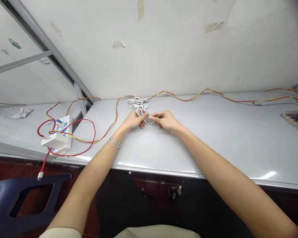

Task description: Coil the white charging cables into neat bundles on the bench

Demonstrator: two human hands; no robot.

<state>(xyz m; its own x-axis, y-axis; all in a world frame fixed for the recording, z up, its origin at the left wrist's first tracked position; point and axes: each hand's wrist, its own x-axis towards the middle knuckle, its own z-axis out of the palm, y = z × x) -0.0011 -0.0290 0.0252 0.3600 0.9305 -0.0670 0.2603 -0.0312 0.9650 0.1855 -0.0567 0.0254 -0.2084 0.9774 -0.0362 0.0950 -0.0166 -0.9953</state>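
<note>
My left hand point(135, 119) is closed on a coiled white cable point(141, 111), its thumb lying over the loops. From the right, my right hand point(165, 119) pinches a white end of this cable between thumb and fingertips, close to the left thumb. The fingertips hide part of that end, so its exact shape is hard to make out. Just behind the hands, against the wall, lie more tied white cable bundles point(137, 100) with dark ties round them.
At the left a white power strip point(69, 132) carries a white adapter point(55, 140) and a red cable point(94, 127). Red and yellow twisted wires point(183, 99) run along the wall. Another white cable bundle point(23, 113) lies far left. A blue plastic chair point(5, 195) stands below the table edge.
</note>
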